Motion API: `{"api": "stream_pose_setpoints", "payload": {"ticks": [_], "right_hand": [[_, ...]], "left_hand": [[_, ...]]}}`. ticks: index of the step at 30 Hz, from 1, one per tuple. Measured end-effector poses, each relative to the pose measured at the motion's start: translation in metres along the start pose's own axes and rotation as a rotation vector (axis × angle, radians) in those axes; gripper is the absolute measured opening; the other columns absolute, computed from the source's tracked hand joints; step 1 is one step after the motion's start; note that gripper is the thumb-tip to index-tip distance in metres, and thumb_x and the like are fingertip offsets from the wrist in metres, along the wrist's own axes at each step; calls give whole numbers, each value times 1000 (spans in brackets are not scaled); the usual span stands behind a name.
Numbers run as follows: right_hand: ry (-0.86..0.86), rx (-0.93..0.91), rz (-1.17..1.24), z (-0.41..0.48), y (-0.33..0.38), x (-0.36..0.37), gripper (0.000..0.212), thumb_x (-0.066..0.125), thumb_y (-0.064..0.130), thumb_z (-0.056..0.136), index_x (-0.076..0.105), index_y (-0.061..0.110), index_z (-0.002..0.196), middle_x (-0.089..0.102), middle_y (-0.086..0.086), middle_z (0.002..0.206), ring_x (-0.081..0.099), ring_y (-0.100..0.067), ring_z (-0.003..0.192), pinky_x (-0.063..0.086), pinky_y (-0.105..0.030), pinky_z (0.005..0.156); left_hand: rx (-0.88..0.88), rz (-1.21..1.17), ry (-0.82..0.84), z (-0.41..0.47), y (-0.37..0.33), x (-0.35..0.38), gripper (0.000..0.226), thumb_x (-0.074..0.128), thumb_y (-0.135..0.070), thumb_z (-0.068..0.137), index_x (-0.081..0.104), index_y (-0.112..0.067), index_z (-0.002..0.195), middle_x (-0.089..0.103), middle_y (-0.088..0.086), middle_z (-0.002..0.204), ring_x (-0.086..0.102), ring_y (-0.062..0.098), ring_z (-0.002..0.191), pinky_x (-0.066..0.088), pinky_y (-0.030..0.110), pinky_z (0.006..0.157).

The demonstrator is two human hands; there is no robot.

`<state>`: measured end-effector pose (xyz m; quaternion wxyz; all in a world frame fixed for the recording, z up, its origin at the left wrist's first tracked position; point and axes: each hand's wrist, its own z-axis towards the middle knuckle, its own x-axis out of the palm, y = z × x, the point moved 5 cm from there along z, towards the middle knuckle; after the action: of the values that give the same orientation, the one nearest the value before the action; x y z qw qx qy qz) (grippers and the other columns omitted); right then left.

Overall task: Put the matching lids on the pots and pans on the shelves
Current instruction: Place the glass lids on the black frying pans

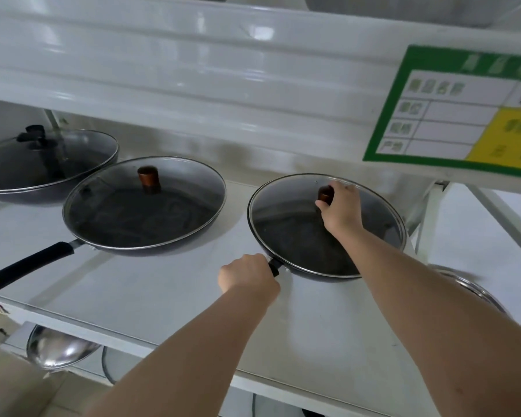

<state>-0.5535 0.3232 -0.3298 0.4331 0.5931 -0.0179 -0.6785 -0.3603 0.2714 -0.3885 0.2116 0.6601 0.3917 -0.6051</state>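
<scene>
Three dark pans sit on a white shelf (163, 284), each under a glass lid. On the right pan (310, 267) lies a glass lid (283, 212); my right hand (340, 210) grips its brown knob (325, 194). My left hand (247, 273) is closed around that pan's black handle (273, 266) at its front edge. The middle pan (151, 246) carries a lid (127, 206) with a brown knob (148, 176) and has a long black handle (24, 266) pointing front left. At the far left stands a wok (18, 194) under a lid with a black knob (33, 135).
An upper white shelf (193, 70) hangs close above, with a green and yellow label card (451, 115) on its front at right. Below the shelf, a steel wok (57, 350) shows at lower left and a steel rim (469, 287) at right.
</scene>
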Motion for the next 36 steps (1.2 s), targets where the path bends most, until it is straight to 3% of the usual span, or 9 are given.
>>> {"api": "stream_pose_setpoints", "payload": {"ticks": [4,6,11,15,20,23,28,31,36], "right_hand": [[42,-17,-40,-4,-1,1,48,58,16,94,43,9,139,47,-17,137,44,-32,128,36,-35,107],[79,4,-62,-7,1,4,55,55,15,96,33,9,145,42,-18,140,43,-33,130,37,-37,107],[96,42,-87,-20,5,8,66,51,7,96,18,13,153,31,-16,146,41,-33,132,37,-39,109],[45,30,-95,-36,12,1,57,51,8,94,30,8,148,32,-15,143,49,-32,122,39,-35,106],[-85,-39,-107,-60,27,-3,37,46,13,96,52,1,130,48,-16,132,50,-31,119,44,-37,100],[-40,-99,-133,-80,62,9,34,47,17,95,59,5,124,55,-16,125,53,-31,116,46,-39,96],[70,-210,-14,-118,147,48,25,49,17,93,68,5,104,65,-14,107,58,-29,104,49,-37,88],[146,-234,79,-152,206,74,20,50,19,94,67,8,96,64,-8,100,60,-23,94,49,-30,77],[283,-314,191,-202,314,111,27,48,21,95,66,2,98,63,-15,104,59,-30,99,46,-36,82]], "left_hand": [[23,15,-19,0,2,4,6,60,-24,84,57,-23,89,41,-5,65,52,22,72,38,26,64],[42,15,-27,-2,3,6,16,59,-21,84,64,-25,98,40,-6,64,51,22,72,39,26,64],[33,-56,-14,-6,4,-2,9,57,-25,84,54,-22,92,47,-4,75,51,23,77,39,26,67],[74,-141,-65,-17,9,-10,32,56,-41,87,36,-16,95,49,-2,83,58,26,86,37,30,65],[75,-156,-94,-33,34,-18,44,34,-60,94,40,-16,91,54,4,88,60,31,94,37,32,69],[52,-146,-97,-41,56,-23,44,25,-49,100,51,-13,98,62,8,104,60,31,95,39,34,72],[-23,-115,-174,-48,113,-50,24,34,-13,97,55,-12,107,61,10,107,60,32,99,42,34,75],[-82,-111,-212,-55,163,-70,23,37,-11,96,55,-12,109,60,8,100,61,27,90,46,33,71],[-161,-34,-304,-69,260,-123,23,42,-11,95,54,-10,113,62,11,112,62,31,104,44,35,74]]}}
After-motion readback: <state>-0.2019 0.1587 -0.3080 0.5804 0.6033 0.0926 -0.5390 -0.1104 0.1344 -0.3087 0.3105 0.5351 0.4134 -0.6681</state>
